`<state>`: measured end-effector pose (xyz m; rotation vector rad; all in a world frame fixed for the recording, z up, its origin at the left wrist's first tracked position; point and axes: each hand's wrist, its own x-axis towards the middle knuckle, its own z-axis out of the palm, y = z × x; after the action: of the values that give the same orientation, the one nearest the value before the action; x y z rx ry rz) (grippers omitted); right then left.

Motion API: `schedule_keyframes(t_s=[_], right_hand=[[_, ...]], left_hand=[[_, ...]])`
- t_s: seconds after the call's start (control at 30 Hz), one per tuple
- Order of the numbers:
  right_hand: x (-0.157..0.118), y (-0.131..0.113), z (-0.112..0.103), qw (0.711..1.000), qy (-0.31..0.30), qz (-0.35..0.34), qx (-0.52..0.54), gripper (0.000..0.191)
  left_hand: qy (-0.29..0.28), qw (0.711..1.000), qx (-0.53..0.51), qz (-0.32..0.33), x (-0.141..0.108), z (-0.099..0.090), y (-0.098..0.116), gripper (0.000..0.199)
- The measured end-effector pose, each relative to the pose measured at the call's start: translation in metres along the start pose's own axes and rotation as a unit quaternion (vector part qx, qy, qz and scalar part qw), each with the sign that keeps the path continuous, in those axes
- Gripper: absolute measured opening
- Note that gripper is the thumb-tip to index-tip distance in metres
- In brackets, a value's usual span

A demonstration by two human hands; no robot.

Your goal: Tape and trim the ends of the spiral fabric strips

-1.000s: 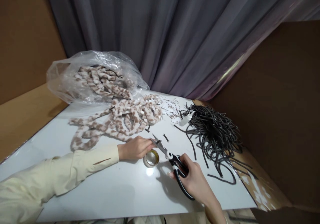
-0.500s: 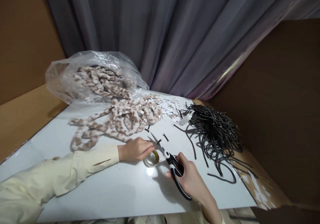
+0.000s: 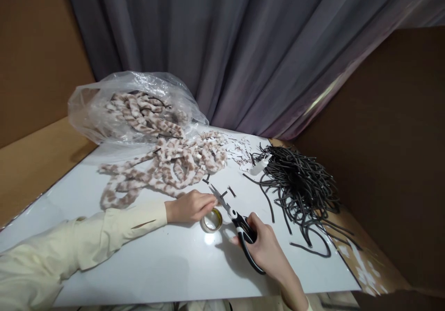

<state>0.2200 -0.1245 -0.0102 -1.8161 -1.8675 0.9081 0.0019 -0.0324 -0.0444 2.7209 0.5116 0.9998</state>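
My right hand [image 3: 266,246] is closed on the black-and-white handles of the scissors [image 3: 233,214], whose blades point up and left. My left hand [image 3: 193,206] is closed, its fingertips near the blades; what it pinches is too small to make out. Just below those fingertips lies a roll of tape [image 3: 211,220]. A short dark piece [image 3: 224,193] shows at the blades, and another short dark piece [image 3: 232,191] lies to the right of it on the white table [image 3: 156,264].
Brown-and-white fluffy strips [image 3: 177,162] lie behind my left hand, with a clear plastic bag [image 3: 135,107] of more beyond. A pile of black cords [image 3: 299,181] and a white bottle [image 3: 260,165] are at the right, paper scraps [image 3: 239,149] behind.
The scissor blades look closer together than before. The whole view has shifted slightly; both hands stay in nearly the same place.
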Motion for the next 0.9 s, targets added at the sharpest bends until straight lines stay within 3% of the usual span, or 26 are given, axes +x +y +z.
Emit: schedule_keyframes(t_s=[0.9], right_hand=[[-0.0016, -0.0044, 0.0049, 0.998, -0.024, 0.011, 0.052, 0.037]], left_hand=[[0.014, 1.0, 0.008, 0.005, -0.0016, 0.0018, -0.0004, 0.03]])
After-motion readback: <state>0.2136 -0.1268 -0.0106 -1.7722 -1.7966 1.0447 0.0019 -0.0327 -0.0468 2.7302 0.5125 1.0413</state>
